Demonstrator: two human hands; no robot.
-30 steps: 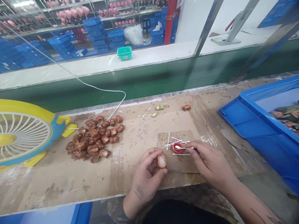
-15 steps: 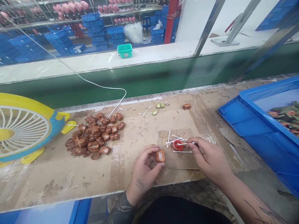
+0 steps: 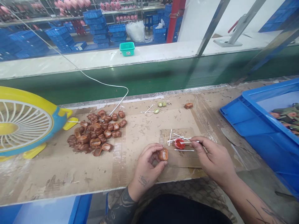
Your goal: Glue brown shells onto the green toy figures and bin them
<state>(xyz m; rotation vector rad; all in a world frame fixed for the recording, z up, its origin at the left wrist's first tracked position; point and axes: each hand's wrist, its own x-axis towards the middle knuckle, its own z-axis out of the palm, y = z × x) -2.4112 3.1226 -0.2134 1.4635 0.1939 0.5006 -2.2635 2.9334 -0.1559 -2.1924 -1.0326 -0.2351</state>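
Between the thumb and fingers of my left hand (image 3: 149,166) is a small brown hollow piece (image 3: 163,154), its pale opening facing up toward me. My right hand (image 3: 212,155) pinches a cotton swab (image 3: 190,142), whose tip reaches into a small red pot (image 3: 179,144) of red paste or paint. Several loose cotton swabs (image 3: 170,137) lie around the pot on a cardboard pad (image 3: 184,161). To the left, a heap of similar brown hollow pieces (image 3: 95,133) covers part of the cardboard-topped table.
A yellow and blue fan (image 3: 28,121) stands at the left, a white cord (image 3: 100,81) running behind the heap. Small green pieces (image 3: 156,110) and one brown piece (image 3: 188,105) lie at the back. A blue crate (image 3: 252,115) with green and orange items is on the right.
The view has shifted slightly. My left hand keeps its hold on the brown piece, and the swab in my right hand stays at the red pot with little visible movement.
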